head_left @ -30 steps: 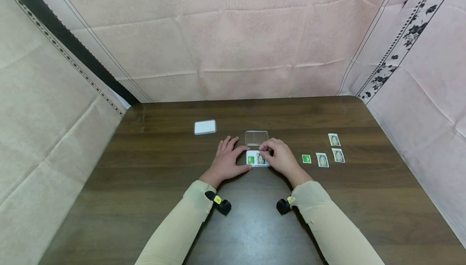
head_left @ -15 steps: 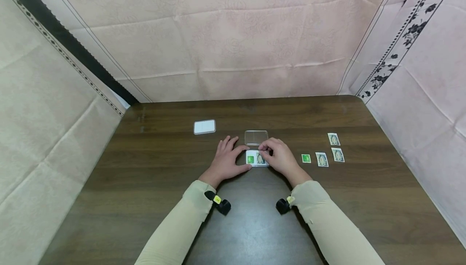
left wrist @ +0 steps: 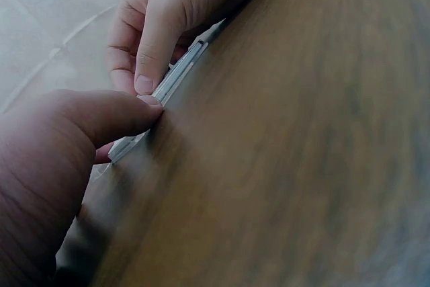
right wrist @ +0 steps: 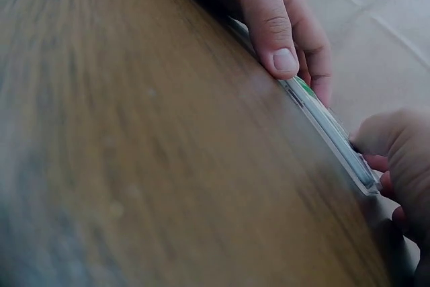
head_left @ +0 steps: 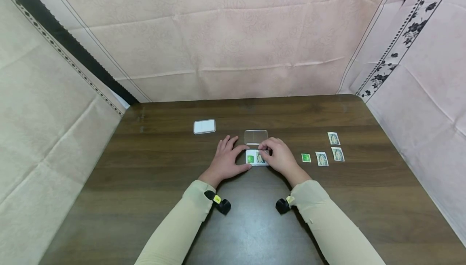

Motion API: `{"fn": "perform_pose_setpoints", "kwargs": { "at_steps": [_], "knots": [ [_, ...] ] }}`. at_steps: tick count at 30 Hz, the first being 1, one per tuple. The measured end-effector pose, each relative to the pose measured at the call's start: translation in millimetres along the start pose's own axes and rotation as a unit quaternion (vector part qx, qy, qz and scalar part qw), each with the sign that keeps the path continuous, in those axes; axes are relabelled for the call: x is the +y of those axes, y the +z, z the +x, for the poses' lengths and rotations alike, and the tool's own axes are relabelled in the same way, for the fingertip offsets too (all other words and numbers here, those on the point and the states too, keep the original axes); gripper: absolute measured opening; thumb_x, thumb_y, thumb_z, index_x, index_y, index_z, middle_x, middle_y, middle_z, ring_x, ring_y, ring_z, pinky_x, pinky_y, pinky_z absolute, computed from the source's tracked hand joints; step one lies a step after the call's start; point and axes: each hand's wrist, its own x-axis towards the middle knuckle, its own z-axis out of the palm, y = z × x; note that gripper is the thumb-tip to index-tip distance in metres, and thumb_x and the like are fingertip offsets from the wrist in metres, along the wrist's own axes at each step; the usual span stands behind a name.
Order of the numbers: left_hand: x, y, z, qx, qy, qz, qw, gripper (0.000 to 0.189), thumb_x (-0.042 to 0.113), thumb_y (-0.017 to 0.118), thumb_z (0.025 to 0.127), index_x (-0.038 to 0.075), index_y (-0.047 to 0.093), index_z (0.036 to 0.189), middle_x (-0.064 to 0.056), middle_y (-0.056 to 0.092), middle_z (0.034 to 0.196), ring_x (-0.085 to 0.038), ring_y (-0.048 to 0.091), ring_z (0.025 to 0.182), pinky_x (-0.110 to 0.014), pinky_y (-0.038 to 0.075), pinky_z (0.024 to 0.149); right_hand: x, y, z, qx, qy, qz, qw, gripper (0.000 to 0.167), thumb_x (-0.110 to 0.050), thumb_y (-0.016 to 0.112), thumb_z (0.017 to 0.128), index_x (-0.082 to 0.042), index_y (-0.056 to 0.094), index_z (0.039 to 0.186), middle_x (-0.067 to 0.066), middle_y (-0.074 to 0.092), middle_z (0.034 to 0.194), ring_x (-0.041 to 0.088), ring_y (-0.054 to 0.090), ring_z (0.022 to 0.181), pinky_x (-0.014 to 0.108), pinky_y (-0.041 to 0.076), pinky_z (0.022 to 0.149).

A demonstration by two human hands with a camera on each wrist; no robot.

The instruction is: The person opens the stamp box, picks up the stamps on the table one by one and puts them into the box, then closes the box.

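A small flat plastic case (head_left: 255, 164) with a white inside lies on the table in the head view. On it are a green stamp (head_left: 250, 159) at left and a portrait stamp (head_left: 259, 158) at right. My left hand (head_left: 226, 162) holds the case's left end between thumb and forefinger, the other fingers spread. Thumb and forefinger of my right hand (head_left: 279, 157) pinch the portrait stamp at the case's right end, partly hiding it. Edge-on in the right wrist view, the case (right wrist: 329, 129) sits between both hands; the left wrist view also shows it low against the tabletop.
A clear lid (head_left: 256, 137) lies just behind the case. Farther left is a second case (head_left: 204, 126) with a white inside. To the right lie a loose green stamp (head_left: 306, 158) and several portrait stamps (head_left: 322, 159). Patterned cloth (head_left: 233, 54) hangs behind the wooden table (head_left: 164, 176).
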Motion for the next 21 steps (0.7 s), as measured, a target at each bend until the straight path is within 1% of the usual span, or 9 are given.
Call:
{"fn": "perform_pose_setpoints", "kwargs": {
  "at_steps": [5,9,13,17,21],
  "knots": [
    [-1.0,1.0,0.2,0.003,0.001,0.002,1.0,0.06,0.057,0.07,0.087,0.03,0.058,0.139,-0.012,0.028,0.163,-0.035,0.011,0.154,-0.054,0.003,0.122,-0.3,0.3,-0.3,0.003,-0.003,0.001,1.0,0.006,-0.013,0.074,0.091,-0.013,0.073,0.097,0.0,0.065,0.094,0.021,0.054,0.088,0.039,0.047,0.08],
    [-1.9,2.0,0.1,0.006,0.003,-0.001,1.0,0.059,0.057,0.07,0.087,0.031,0.058,0.139,-0.012,0.028,0.163,-0.036,0.011,0.154,-0.054,0.004,0.122,-1.4,-1.3,-1.7,0.01,0.004,0.019,0.9998,0.006,-0.012,0.071,0.092,-0.013,0.072,0.099,0.002,0.064,0.095,0.021,0.056,0.088,0.039,0.049,0.08],
    [-2.3,2.5,0.1,0.007,0.001,-0.006,1.0,0.059,0.057,0.07,0.087,0.031,0.059,0.138,-0.012,0.029,0.163,-0.036,0.011,0.153,-0.054,0.004,0.122,1.0,-7.1,-2.5,0.021,0.016,0.037,0.9989,0.008,-0.012,0.069,0.095,-0.011,0.071,0.103,0.003,0.063,0.099,0.02,0.059,0.089,0.039,0.051,0.08],
    [-2.7,2.7,0.1,0.007,0.0,-0.009,0.9999,0.058,0.056,0.07,0.087,0.032,0.058,0.138,-0.012,0.029,0.163,-0.035,0.011,0.154,-0.054,0.004,0.122,9.2,-19.7,-1.1,0.048,0.022,0.031,0.9981,0.009,-0.013,0.069,0.095,-0.012,0.07,0.104,0.004,0.063,0.1,0.02,0.06,0.088,0.039,0.052,0.079],
    [-2.8,3.4,0.5,0.007,0.0,-0.007,1.0,0.058,0.055,0.071,0.086,0.032,0.058,0.138,-0.011,0.028,0.163,-0.034,0.011,0.154,-0.053,0.003,0.123,21.9,-41.0,-0.1,0.078,0.03,0.028,0.9961,0.01,-0.013,0.068,0.096,-0.009,0.069,0.105,0.007,0.063,0.1,0.023,0.06,0.088,0.04,0.051,0.078]
  ]
}}
